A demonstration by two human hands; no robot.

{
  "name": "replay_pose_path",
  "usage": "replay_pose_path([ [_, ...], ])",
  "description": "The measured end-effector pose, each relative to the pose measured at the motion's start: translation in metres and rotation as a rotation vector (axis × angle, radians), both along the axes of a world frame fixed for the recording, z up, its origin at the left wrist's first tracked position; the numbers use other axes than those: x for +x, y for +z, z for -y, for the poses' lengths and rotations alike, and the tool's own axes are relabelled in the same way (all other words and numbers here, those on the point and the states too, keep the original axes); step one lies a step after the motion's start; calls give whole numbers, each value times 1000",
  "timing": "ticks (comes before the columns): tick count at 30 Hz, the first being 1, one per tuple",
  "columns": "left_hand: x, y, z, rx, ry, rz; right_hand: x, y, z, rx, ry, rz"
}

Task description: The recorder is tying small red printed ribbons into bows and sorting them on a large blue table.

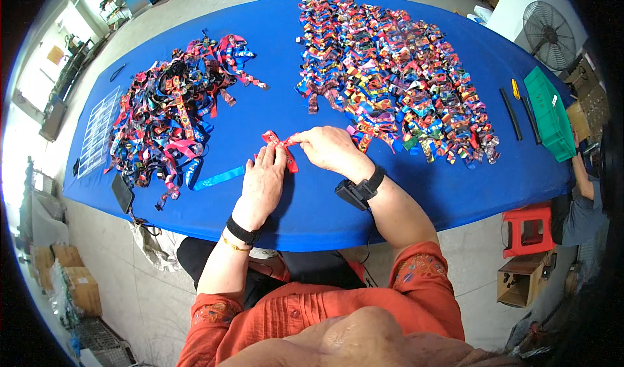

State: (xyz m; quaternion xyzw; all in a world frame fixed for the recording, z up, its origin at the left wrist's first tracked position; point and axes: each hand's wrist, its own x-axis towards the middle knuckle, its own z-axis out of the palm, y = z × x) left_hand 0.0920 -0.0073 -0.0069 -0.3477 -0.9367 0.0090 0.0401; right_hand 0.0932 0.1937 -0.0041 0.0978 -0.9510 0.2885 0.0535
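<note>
A red patterned ribbon bow (292, 165) lies on the blue tabletop between my hands, with its loops and tails partly under my fingers. My left hand (263, 175) rests flat on it, fingers stretched out and pressing its left side. With bent fingers, my right hand (327, 148) pinches the bow's right end; the fingertips partly hide it. A blue ribbon strip (221, 178) runs from the loose heap to my left hand. That tangled heap of ribbons (172, 107) in red, blue and black lies to the left. Rows of gathered ribbon bows (390, 74) cover the far right.
The blue-covered table (273, 48) has a curved front edge close to me. A clear compartment tray (99, 133) and a black flat object (122, 193) lie left. At right are a green crate (549, 115), dark rods (511, 113), a red stool (528, 229) and another person's arm (580, 172).
</note>
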Motion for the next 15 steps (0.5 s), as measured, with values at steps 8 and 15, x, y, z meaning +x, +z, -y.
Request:
replay_pose_path([
  [8, -1, 0, 1, -26, -16, -19, -1, 0, 1, 6, -8, 11],
  [15, 0, 0, 2, -11, 3, -9, -1, 4, 3, 18, -12, 60],
])
